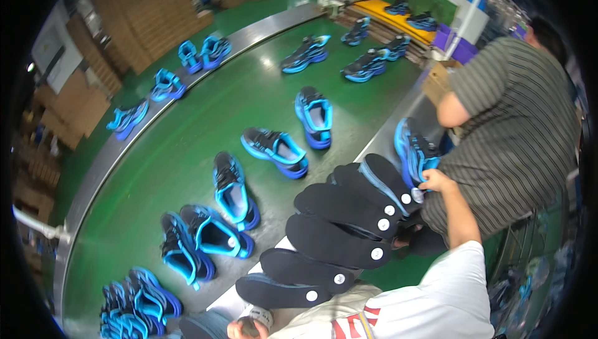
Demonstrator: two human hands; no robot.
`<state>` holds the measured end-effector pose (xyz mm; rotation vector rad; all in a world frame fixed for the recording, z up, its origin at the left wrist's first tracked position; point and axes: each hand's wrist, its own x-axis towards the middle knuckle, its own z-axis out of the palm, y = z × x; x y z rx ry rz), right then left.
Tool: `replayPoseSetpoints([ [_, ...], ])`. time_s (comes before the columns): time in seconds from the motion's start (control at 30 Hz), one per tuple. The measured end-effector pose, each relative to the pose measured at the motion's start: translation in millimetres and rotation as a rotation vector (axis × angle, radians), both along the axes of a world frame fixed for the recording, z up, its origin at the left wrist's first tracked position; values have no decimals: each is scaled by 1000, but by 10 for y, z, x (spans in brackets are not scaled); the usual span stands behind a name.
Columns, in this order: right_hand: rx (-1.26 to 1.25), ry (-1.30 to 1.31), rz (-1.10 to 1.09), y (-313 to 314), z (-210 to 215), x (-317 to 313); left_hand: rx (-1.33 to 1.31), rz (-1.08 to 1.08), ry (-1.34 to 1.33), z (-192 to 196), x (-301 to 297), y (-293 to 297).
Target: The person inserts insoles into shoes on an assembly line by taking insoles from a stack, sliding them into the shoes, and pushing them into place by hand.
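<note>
Six black foam insoles (339,242), flat ovals with white round stickers, fan along the person's left forearm. Right hand (436,180) pinches the blue mesh shoe (412,149) by its collar. Left hand (246,328) curls shut at the stack's lower end; what it grips stays hidden.

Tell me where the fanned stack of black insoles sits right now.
In the head view, the black insoles lie fanned lower centre-right, along the near edge of the green conveyor belt, right of the blue shoes; the right hand holds their far end.
</note>
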<state>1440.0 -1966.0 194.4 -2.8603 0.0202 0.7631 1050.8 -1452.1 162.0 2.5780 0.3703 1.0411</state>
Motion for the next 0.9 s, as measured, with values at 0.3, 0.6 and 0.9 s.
replayPoseSetpoints([
  [0.3, 64, -148, 235, -151, 39, 100, 87, -147, -49, 375, 723, 662],
  [0.6, 299, -826, 157, 1267, 841, -563, 12, -342, 251, 359, 2866, 1029],
  [0.9, 218, -432, 413, 2226, 385, -2089, -446, -307, 514, -30, 3433, 1058],
])
